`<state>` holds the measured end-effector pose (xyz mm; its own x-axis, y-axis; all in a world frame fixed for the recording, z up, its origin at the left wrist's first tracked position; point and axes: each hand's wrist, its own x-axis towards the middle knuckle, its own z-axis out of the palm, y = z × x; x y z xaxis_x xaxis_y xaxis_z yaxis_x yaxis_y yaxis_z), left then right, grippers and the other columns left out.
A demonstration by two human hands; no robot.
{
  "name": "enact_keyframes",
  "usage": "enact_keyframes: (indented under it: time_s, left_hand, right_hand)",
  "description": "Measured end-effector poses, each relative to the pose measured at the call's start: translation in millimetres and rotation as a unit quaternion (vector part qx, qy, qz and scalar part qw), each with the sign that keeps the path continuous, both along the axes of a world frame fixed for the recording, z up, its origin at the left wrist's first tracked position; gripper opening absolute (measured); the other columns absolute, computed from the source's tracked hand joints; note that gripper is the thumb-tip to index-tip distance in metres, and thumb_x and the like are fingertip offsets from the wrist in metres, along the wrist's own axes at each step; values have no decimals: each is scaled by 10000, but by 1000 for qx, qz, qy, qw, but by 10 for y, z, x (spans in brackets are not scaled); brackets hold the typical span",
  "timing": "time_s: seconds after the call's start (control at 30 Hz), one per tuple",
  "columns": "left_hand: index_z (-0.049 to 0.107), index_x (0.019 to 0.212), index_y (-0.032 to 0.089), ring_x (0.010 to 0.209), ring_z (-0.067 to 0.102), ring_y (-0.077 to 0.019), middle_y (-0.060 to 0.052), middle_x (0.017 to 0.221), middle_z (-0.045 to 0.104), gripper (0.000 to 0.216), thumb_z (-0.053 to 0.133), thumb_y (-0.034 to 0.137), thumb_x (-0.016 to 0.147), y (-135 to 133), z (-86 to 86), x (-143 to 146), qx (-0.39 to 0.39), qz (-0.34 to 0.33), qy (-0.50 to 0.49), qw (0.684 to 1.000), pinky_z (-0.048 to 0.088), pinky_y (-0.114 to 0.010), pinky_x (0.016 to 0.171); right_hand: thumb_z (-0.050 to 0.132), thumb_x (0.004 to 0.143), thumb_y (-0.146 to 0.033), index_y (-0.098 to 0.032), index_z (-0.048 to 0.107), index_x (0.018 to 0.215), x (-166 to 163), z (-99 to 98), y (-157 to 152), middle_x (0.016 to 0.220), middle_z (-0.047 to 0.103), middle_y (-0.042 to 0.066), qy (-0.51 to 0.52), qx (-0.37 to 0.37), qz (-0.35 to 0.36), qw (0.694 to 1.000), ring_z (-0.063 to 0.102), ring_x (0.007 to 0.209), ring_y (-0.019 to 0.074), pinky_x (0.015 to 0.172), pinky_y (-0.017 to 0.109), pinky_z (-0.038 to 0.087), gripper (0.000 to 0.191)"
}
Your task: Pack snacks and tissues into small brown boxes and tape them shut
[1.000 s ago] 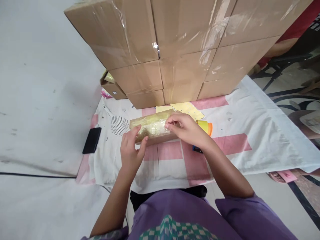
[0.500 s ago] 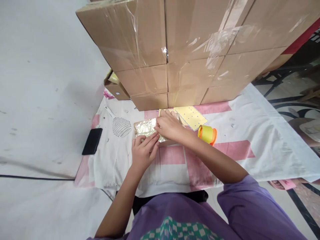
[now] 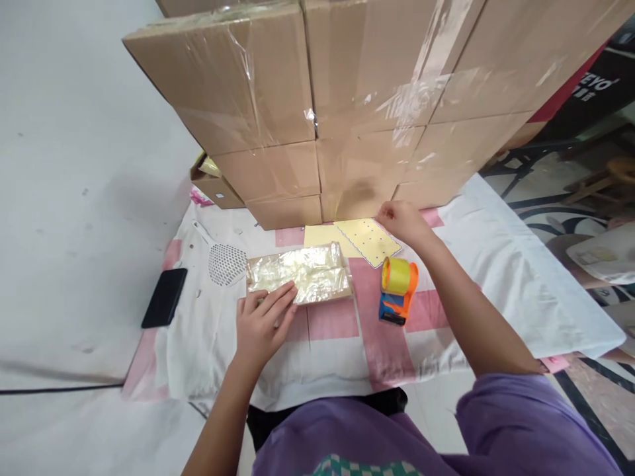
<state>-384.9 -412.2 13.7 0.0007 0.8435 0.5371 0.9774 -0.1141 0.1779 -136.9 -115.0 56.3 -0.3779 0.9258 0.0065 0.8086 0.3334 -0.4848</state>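
It looks like a packing place: stacked brown cardboard boxes [image 3: 367,99] and an orange-and-blue plastic tape cutter [image 3: 411,289] sit on a pink-and-white cloth-covered table [image 3: 501,284].

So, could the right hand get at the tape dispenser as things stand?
Probably yes: the tape dispenser lies uncovered on the cloth, close to the right hand, with nothing seen standing between them. Whether that hand already holds something is unclear.

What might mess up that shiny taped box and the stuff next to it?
The shiny taped box might slide or turn, since only the left hand touches it. The right forearm could bump the tape dispenser nearby. The right hand might shift the dotted yellow sheet beside it.
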Motion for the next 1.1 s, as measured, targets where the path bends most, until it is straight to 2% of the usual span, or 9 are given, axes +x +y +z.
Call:
enact_keyframes:
  time_s: [0.1, 0.2, 0.3, 0.47, 0.53, 0.6, 0.73, 0.9, 1.1]
  left_hand:
    - [720, 1269, 307, 900, 604, -243, -10, 1225, 775, 351, 691, 214, 932, -120, 8, -77, 2, -16, 1, 1000, 408, -405, 836]
    - [725, 1262, 326, 881, 618, -230, -7, 1208, 782, 353, 692, 220, 927, -186, 4, -114, 0, -22, -3, 1000, 420, -399, 843]
    - [723, 1266, 324, 869, 619, -224, -5, 1208, 781, 362, 690, 204, 926, -190, -1, -119, -1, -25, -2, 1000, 420, -393, 837]
    - [723, 1259, 315, 866, 606, -225, -1, 1204, 782, 351, 694, 198, 929, -145, 16, -109, 10, -24, -6, 1000, 411, -395, 840]
    - [723, 1254, 309, 866, 601, -222, 0, 1210, 781, 340, 695, 201, 933, -133, 25, -107, 6, -23, -10, 1000, 409, -396, 843]
    - [721, 1248, 297, 872, 594, -222, 0, 1216, 779, 327, 695, 199, 937, -127, 30, -108, 2, -24, -16, 1000, 406, -397, 843]
    - [719, 1238, 289, 868, 584, -220, 5, 1217, 778, 312, 701, 201, 939, -117, 28, -117, 4, -27, -22, 999, 408, -400, 839]
    - [723, 1240, 302, 865, 601, -218, 8, 1211, 779, 315, 709, 219, 936, -128, 4, -140, -1, -28, -15, 999, 412, -402, 825]
    - [721, 1255, 281, 816, 597, -195, 17, 1029, 819, 325, 686, 184, 947, -379, -166, -98, 67, -65, 8, 996, 416, -376, 822]
  right_hand:
    - [628, 845, -168, -176, 697, 778, 203, -112, 51, 784, 669, 39, -5, -29, -1, 1000, 552, 693, 169, 610, 287, 346, 97]
    - [626, 867, -186, -175, 732, 830, 85, -152, 6, 830, 705, 50, -2, -28, 55, 998, 590, 730, 173, 626, 282, 365, 113]
    - [601, 902, -185, -180, 771, 912, -288, -131, -2, 918, 752, 78, -36, -10, 151, 988, 644, 822, 199, 673, 289, 386, 171]
    - [560, 924, -116, -213, 768, 1162, -1079, -203, 125, 1217, 756, 95, -149, -25, 309, 939, 681, 1073, 233, 787, 286, 429, 330]
    - [617, 894, -125, -199, 770, 1168, -1295, -287, 182, 1275, 734, 125, -185, -40, 319, 929, 684, 1088, 252, 805, 297, 449, 322]
    - [726, 825, -164, -147, 786, 1112, -1405, -370, 219, 1204, 749, 181, -228, -62, 310, 921, 703, 1027, 291, 781, 324, 473, 294]
    - [863, 690, -184, -119, 794, 1009, -1388, -449, 233, 1053, 774, 182, -294, -100, 299, 902, 720, 925, 310, 732, 337, 500, 332]
    - [815, 765, -194, -146, 780, 1006, -1314, -397, 231, 1091, 763, 161, -280, -84, 304, 907, 710, 940, 292, 735, 334, 479, 248]
    - [541, 992, -260, -198, 704, 1128, -1450, -257, 76, 1145, 751, 90, -156, -2, 359, 920, 670, 1012, 232, 733, 297, 396, 221]
